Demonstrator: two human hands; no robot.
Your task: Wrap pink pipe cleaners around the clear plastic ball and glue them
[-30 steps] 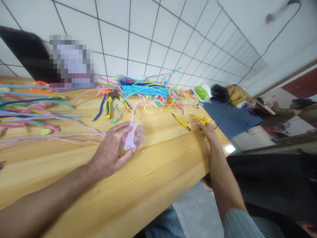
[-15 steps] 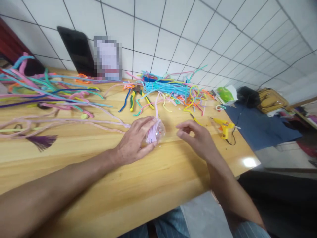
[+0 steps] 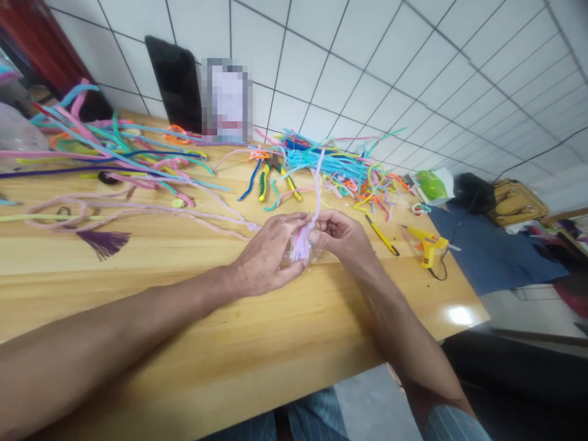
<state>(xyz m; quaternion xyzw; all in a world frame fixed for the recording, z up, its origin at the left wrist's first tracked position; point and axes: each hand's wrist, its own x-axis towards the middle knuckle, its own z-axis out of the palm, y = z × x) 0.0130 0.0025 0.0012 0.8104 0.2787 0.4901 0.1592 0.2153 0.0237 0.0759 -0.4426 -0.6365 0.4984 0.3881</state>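
Observation:
My left hand is closed around a small clear plastic piece that is wound with lilac pipe cleaner. One end of that fuzzy strand sticks up and away from me above the hands. On the right side of the piece, my right hand pinches the strand at the base of this end between thumb and fingers. My left fingers and palm hide part of the clear piece, so its full shape does not show.
Behind my hands lie pliers, a blue pipe cleaner bundle and a yellow cutter knife. A yellow glue gun stands near the table's right edge. Loose pipe cleaners and a purple tassel spread leftward. A dark phone leans on the tiles.
My right hand has moved left from over the table and closed on the lilac strand. The strand's free end stands higher. The view has shifted slightly left.

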